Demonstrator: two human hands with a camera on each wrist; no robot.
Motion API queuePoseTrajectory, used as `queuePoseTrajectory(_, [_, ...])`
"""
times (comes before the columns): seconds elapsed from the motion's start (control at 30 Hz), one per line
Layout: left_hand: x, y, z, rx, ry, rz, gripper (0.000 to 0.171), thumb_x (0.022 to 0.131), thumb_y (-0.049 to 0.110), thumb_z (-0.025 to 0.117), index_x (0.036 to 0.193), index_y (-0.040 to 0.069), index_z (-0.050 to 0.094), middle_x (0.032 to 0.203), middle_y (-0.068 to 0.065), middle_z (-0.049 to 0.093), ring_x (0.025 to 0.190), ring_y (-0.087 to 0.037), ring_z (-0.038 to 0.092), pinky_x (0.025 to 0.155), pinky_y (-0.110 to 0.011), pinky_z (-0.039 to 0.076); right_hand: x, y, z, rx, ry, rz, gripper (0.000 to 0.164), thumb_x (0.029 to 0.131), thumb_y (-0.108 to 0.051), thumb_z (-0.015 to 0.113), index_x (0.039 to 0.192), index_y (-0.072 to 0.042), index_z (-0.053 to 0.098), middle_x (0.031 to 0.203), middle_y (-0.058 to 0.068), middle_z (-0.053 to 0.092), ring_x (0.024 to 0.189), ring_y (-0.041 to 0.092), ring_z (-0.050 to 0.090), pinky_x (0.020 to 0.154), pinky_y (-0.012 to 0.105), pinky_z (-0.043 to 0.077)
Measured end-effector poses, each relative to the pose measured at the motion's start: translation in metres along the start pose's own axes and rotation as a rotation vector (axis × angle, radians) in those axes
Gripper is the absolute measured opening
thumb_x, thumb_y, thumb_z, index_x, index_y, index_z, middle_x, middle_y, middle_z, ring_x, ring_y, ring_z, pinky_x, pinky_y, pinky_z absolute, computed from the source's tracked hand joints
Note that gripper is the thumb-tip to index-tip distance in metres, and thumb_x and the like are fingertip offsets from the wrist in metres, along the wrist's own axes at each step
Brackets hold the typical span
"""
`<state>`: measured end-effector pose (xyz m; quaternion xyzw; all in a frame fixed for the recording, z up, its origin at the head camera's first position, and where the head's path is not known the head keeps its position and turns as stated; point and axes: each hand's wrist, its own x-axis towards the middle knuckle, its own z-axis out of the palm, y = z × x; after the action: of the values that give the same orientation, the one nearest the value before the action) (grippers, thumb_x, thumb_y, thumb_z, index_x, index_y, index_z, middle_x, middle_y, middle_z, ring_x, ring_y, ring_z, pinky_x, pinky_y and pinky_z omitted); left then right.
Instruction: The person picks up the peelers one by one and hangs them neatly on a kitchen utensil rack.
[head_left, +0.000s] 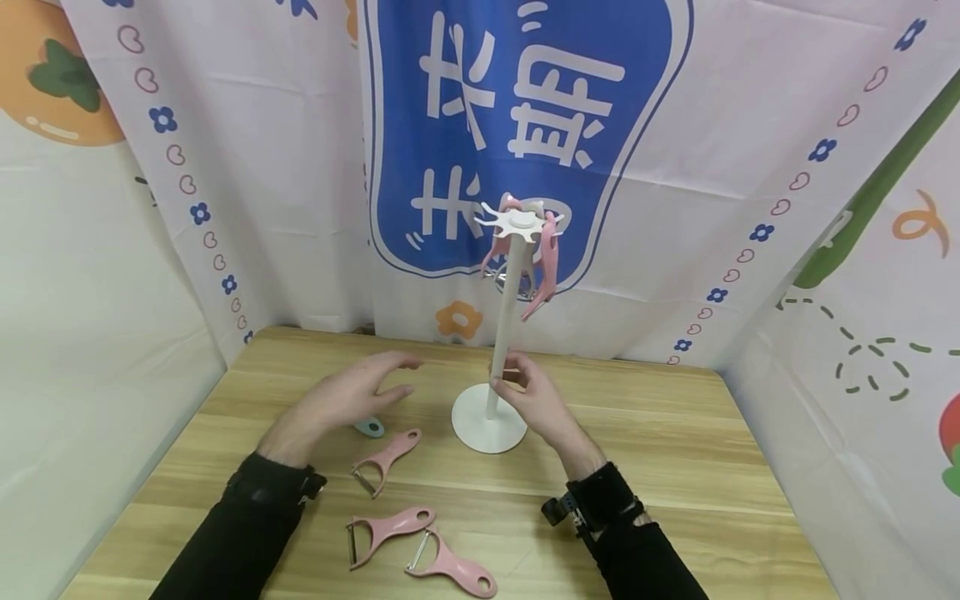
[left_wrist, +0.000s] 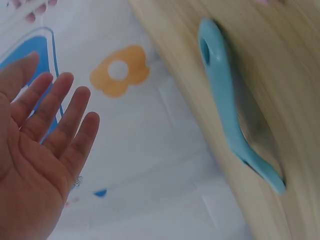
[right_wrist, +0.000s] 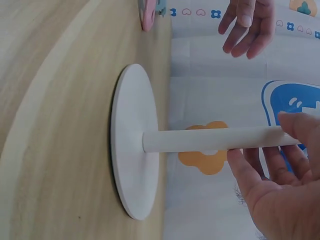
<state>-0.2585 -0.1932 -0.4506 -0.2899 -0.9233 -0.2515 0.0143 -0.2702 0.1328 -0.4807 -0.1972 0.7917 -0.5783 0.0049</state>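
Note:
A white stand [head_left: 509, 308] with a round base and a hooked top stands upright on the table. My right hand [head_left: 542, 407] grips its pole low down, thumb and fingers around it, which also shows in the right wrist view. Pink peelers [head_left: 550, 258] hang from the hooks. My left hand [head_left: 341, 398] holds nothing and hovers left of the pole, fingers extended and apart. Below it lies a teal peeler [left_wrist: 220, 85], mostly hidden by that hand in the head view. Closer to me are three pink peelers [head_left: 393, 452] with metal blades.
The wooden table [head_left: 645, 517] ends at a printed cloth [head_left: 300, 208] hanging behind the stand. More cloth borders the left and right sides.

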Motion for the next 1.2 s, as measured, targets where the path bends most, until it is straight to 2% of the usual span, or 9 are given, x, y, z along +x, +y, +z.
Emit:
queuePoseTrajectory(0.07, [-0.005, -0.005, -0.004, 0.000, 0.007, -0.005, 0.049, 0.102, 0.032, 0.065, 0.147, 0.014, 0.055, 0.140, -0.003, 0.063, 0.131, -0.024, 0.057, 0.109, -0.049, 0.046, 0.001, 0.004, 0.002, -0.003, -0.011, -0.014, 0.033, 0.100, -0.010, 0.067, 0.131, -0.001, 0.062, 0.127, 0.015, 0.065, 0.121, 0.028, 0.062, 0.104, 0.047, 0.051])
queuePoseTrajectory(0.17, [-0.012, -0.013, -0.008, 0.026, 0.016, -0.006, 0.044, 0.101, 0.029, 0.068, 0.141, 0.012, 0.060, 0.135, -0.004, 0.066, 0.126, -0.025, 0.059, 0.106, -0.050, 0.049, 0.001, 0.007, 0.005, -0.028, -0.010, -0.020, 0.027, 0.102, -0.009, 0.063, 0.129, -0.008, 0.063, 0.123, 0.012, 0.068, 0.119, 0.023, 0.062, 0.106, 0.045, 0.049])
queuePoseTrajectory(0.27, [-0.018, -0.021, -0.010, 0.062, -0.002, -0.001, 0.038, 0.098, 0.023, 0.072, 0.132, 0.011, 0.064, 0.128, -0.004, 0.068, 0.122, -0.025, 0.062, 0.104, -0.050, 0.051, 0.000, 0.008, 0.008, -0.063, 0.003, -0.021, 0.024, 0.103, -0.009, 0.061, 0.127, -0.013, 0.063, 0.118, 0.008, 0.069, 0.117, 0.020, 0.062, 0.108, 0.044, 0.047])
queuePoseTrajectory(0.43, [-0.027, -0.033, -0.010, 0.106, -0.096, -0.004, 0.033, 0.091, 0.016, 0.078, 0.122, 0.014, 0.068, 0.120, -0.003, 0.070, 0.115, -0.024, 0.064, 0.099, -0.047, 0.053, -0.001, 0.006, 0.011, -0.111, 0.017, -0.029, 0.022, 0.105, -0.012, 0.059, 0.126, -0.015, 0.061, 0.119, 0.007, 0.067, 0.116, 0.023, 0.064, 0.108, 0.046, 0.047])
queuePoseTrajectory(0.53, [-0.031, -0.040, -0.008, 0.129, -0.154, -0.018, 0.034, 0.088, 0.013, 0.080, 0.120, 0.014, 0.069, 0.118, -0.003, 0.070, 0.112, -0.024, 0.065, 0.097, -0.048, 0.054, -0.002, 0.000, 0.013, -0.119, 0.020, -0.023, 0.022, 0.105, -0.011, 0.058, 0.127, -0.012, 0.060, 0.122, 0.012, 0.066, 0.117, 0.029, 0.065, 0.106, 0.050, 0.049])
queuePoseTrajectory(0.73, [-0.036, -0.048, -0.002, 0.146, -0.225, -0.079, 0.040, 0.085, 0.008, 0.081, 0.123, 0.015, 0.070, 0.119, -0.002, 0.071, 0.113, -0.025, 0.065, 0.099, -0.049, 0.054, -0.003, -0.001, 0.012, -0.183, 0.014, -0.013, 0.020, 0.106, -0.013, 0.056, 0.126, -0.017, 0.059, 0.120, 0.003, 0.066, 0.115, 0.021, 0.066, 0.103, 0.043, 0.052])
queuePoseTrajectory(0.77, [-0.036, -0.049, 0.000, 0.154, -0.231, -0.082, 0.041, 0.085, 0.009, 0.082, 0.123, 0.015, 0.070, 0.118, -0.002, 0.071, 0.113, -0.024, 0.064, 0.099, -0.049, 0.053, -0.002, 0.005, 0.012, -0.192, 0.016, -0.016, 0.020, 0.106, -0.015, 0.056, 0.126, -0.019, 0.058, 0.118, 0.000, 0.066, 0.114, 0.019, 0.066, 0.102, 0.041, 0.052])
queuePoseTrajectory(1.03, [-0.039, -0.057, 0.004, 0.194, -0.228, -0.057, 0.036, 0.085, 0.008, 0.082, 0.119, 0.016, 0.072, 0.116, 0.001, 0.071, 0.112, -0.024, 0.064, 0.100, -0.049, 0.053, -0.008, 0.004, 0.010, -0.200, 0.010, -0.023, 0.018, 0.107, -0.014, 0.055, 0.123, -0.021, 0.058, 0.116, -0.001, 0.067, 0.113, 0.016, 0.066, 0.101, 0.041, 0.053])
queuePoseTrajectory(1.2, [-0.037, -0.062, 0.006, 0.181, -0.225, -0.027, 0.031, 0.084, 0.006, 0.082, 0.110, 0.021, 0.074, 0.110, 0.004, 0.071, 0.108, -0.021, 0.064, 0.097, -0.048, 0.054, -0.015, 0.003, 0.008, -0.189, -0.001, -0.018, 0.017, 0.107, -0.015, 0.055, 0.124, -0.016, 0.058, 0.118, 0.001, 0.067, 0.113, 0.018, 0.065, 0.101, 0.045, 0.053])
